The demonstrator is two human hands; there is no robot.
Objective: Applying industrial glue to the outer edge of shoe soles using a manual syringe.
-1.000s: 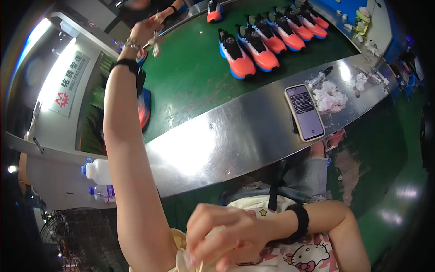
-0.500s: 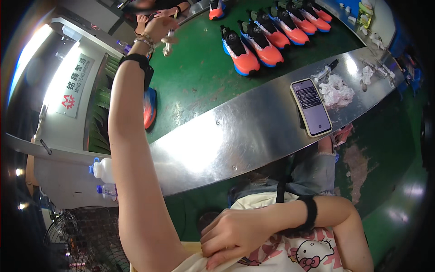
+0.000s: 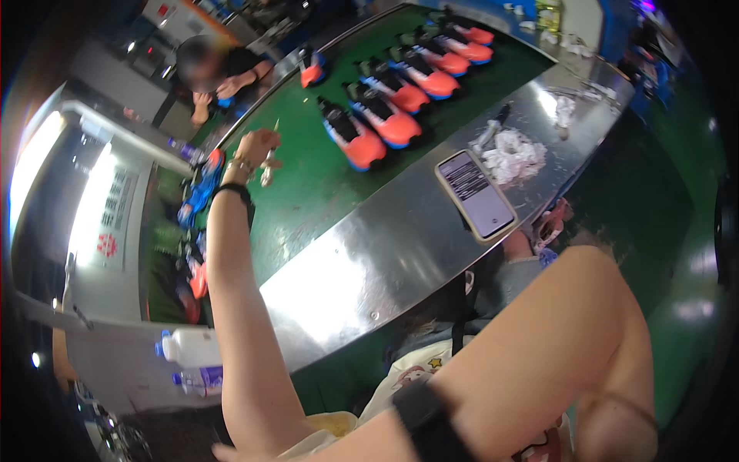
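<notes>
The person's left hand (image 3: 258, 146), pinching a small pale tool (image 3: 269, 165), reaches over the green belt (image 3: 308, 192) toward orange shoes (image 3: 354, 135); right hand unseen.

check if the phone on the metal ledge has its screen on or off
On: the phone lies face up, its screen lit pale with dark lines.

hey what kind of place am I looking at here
Likely a shoe factory line: orange shoes lined up on a green conveyor belt, a steel workbench beside it, and another person working across the belt.
</notes>
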